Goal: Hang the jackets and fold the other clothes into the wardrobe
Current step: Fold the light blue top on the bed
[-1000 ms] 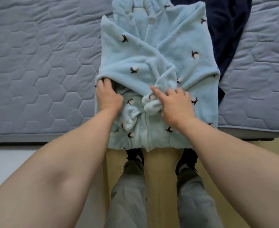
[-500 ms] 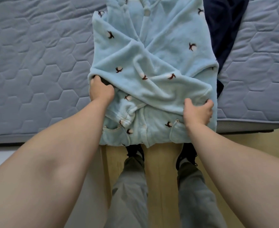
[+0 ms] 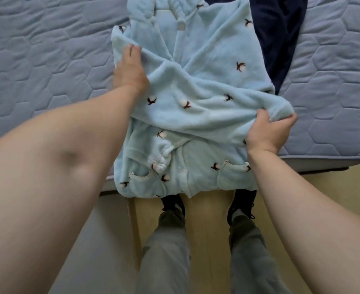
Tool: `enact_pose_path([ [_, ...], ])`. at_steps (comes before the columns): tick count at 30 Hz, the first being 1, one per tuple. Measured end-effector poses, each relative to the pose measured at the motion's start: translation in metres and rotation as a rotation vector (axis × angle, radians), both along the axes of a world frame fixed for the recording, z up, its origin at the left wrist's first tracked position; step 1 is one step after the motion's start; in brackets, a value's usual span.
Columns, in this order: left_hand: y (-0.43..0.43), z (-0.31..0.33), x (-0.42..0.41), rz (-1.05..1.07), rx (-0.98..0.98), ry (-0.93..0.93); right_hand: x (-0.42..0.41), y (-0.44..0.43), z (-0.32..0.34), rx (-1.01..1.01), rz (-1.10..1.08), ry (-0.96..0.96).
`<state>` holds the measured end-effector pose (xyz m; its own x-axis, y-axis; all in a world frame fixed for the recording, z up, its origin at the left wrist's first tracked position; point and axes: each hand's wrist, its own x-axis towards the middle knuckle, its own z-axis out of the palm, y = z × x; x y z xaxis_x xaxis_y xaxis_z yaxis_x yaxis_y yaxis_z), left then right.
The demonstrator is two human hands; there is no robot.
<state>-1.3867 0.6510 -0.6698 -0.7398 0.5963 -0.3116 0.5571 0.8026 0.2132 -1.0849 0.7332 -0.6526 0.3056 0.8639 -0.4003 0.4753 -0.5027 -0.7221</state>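
Sliding up the left edge since half a second ago, the left hand [image 3: 130, 75] is now lying higher on the pale blue fleece top [image 3: 206, 77], its fingers [image 3: 132, 52] stretching fairly straight over the fabric and its thumb hiding under the crossed sleeve. The right hand [image 3: 266, 134] is gripping the bunched fold at the right edge, fingers curling round it. The top is lying face up on the quilted bed [image 3: 47, 60], its hem hanging over the near edge. A navy garment [image 3: 280, 39] is showing from under its upper right side, mostly covered. Below, grey trousers [image 3: 166, 251] and black shoes [image 3: 241, 204] are standing on the wooden floor [image 3: 206, 209]. The collar is running out of view at the top.
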Motion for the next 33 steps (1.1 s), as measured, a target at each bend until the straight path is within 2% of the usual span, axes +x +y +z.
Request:
enact_pose_path([
  [2,0.018,-0.003,-0.013,-0.084,-0.109,-0.046,0.011,-0.001,-0.002,0.031,-0.095,-0.051],
  [4,0.029,-0.008,-0.025,-0.161,-0.165,-0.052,0.021,-0.002,-0.013,-0.047,-0.168,-0.149],
  [7,0.034,-0.020,-0.042,-0.221,-0.217,0.008,0.024,-0.008,-0.040,-0.291,-0.085,-0.268],
  [9,0.036,-0.027,-0.049,-0.229,-0.258,0.052,0.020,-0.008,-0.055,-0.380,-0.037,-0.328],
  [11,0.037,-0.030,-0.058,-0.144,-0.297,0.076,0.016,-0.005,-0.063,-0.378,-0.035,-0.373],
  [15,0.032,-0.025,-0.080,0.092,-0.312,0.053,0.003,-0.002,-0.062,-0.197,0.001,-0.384],
  [17,0.032,-0.020,-0.084,0.076,-0.301,0.035,-0.003,0.004,-0.060,-0.236,0.041,-0.466],
  [19,0.031,-0.016,-0.084,0.031,-0.220,0.031,-0.011,0.013,-0.055,-0.309,0.062,-0.627],
  [21,0.032,-0.015,-0.088,0.058,-0.125,0.081,-0.028,0.022,-0.047,-0.217,0.132,-0.700],
  [24,0.040,-0.023,-0.097,0.336,0.011,0.087,-0.070,0.038,-0.035,0.128,0.361,-0.619],
  [26,0.047,-0.028,-0.107,0.588,0.070,-0.005,-0.110,0.059,-0.032,0.242,0.466,-0.507],
  [28,0.052,-0.033,-0.113,0.665,0.025,-0.114,-0.147,0.088,-0.033,0.212,0.510,-0.420],
  [33,0.059,-0.041,-0.127,0.531,-0.086,-0.222,-0.199,0.158,-0.050,-0.002,0.592,-0.446],
])
